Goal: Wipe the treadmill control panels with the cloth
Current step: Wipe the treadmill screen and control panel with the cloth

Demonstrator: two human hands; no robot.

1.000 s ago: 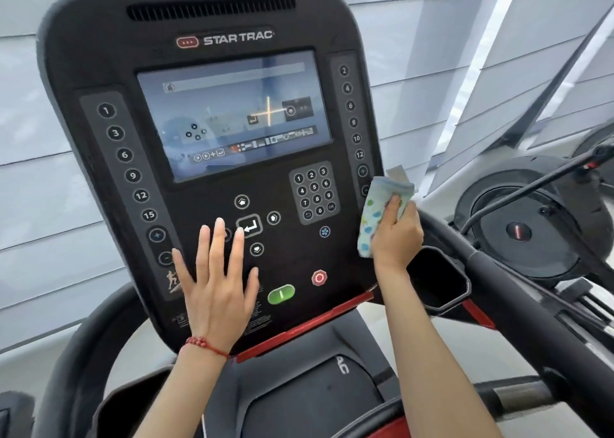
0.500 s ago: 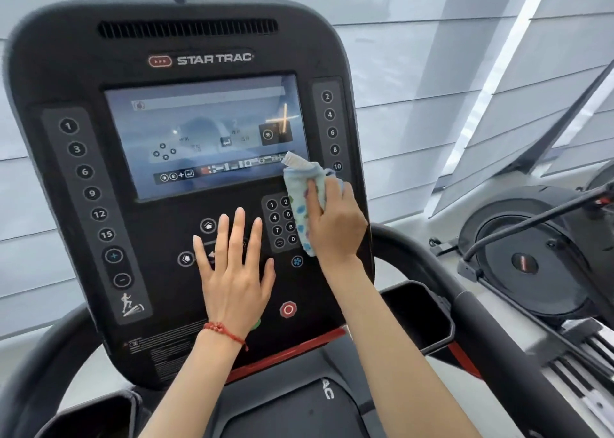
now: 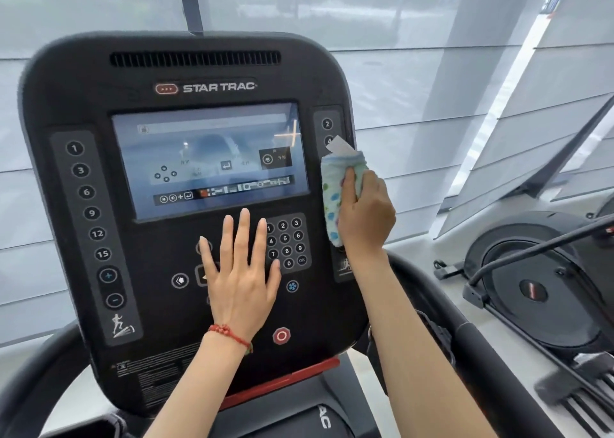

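Note:
A black Star Trac treadmill control panel [image 3: 83, 82] fills the view, with a lit screen [image 3: 206, 158] in its middle and number keys down both sides. My left hand [image 3: 241, 271] lies flat and open on the panel below the screen, covering some buttons beside the keypad [image 3: 287, 243]. My right hand [image 3: 365, 215] grips a folded white cloth with coloured dots [image 3: 335, 191]. The cloth presses on the right-hand column of keys, hiding most of them.
Curved black handrails [image 3: 428, 308] flank the console. A red stop button [image 3: 281, 335] sits low on the panel. Another exercise machine [image 3: 538, 288] stands on the floor at the right. Blinds cover the window behind.
My right hand carried the cloth from the panel's right edge leftward onto the keypad, then back right and upward along the right key column. My left hand slid right and upward toward the keypad.

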